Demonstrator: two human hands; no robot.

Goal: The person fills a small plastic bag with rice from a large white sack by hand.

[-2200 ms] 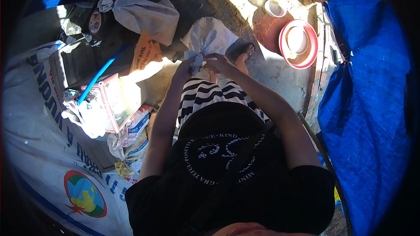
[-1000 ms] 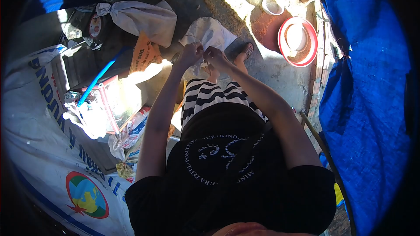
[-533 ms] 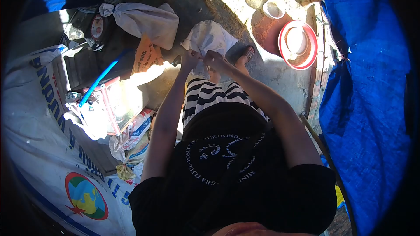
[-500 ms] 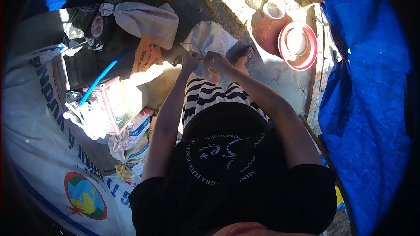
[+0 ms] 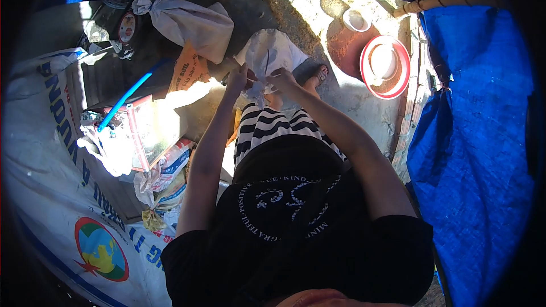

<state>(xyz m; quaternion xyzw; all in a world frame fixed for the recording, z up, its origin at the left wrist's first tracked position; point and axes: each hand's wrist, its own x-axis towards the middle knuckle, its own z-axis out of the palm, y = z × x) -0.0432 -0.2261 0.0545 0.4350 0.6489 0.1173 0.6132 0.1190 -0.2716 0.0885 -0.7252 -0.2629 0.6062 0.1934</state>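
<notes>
A white sack (image 5: 272, 48) stands on the floor in front of my feet, its gathered neck towards me. My left hand (image 5: 238, 79) is closed at the left side of the neck, pinching something too small to make out. On the other side, my right hand (image 5: 280, 78) has its fingers pressed together close to the neck; what they hold is hidden. A pale strip of the sack's top hangs between my two hands, over my striped trousers.
At the right lie a red-rimmed basin (image 5: 408, 68) and a white bowl (image 5: 357, 20). A tied sack (image 5: 193, 25), an orange printed bag (image 5: 189, 69) and a blue tube (image 5: 129, 98) are at the left. Blue tarpaulin (image 5: 478, 119) hangs at the right.
My hands have moved apart, the left one slightly left. The sack's pale top now shows between them. A thin strand that arched above my left hand no longer shows clearly.
</notes>
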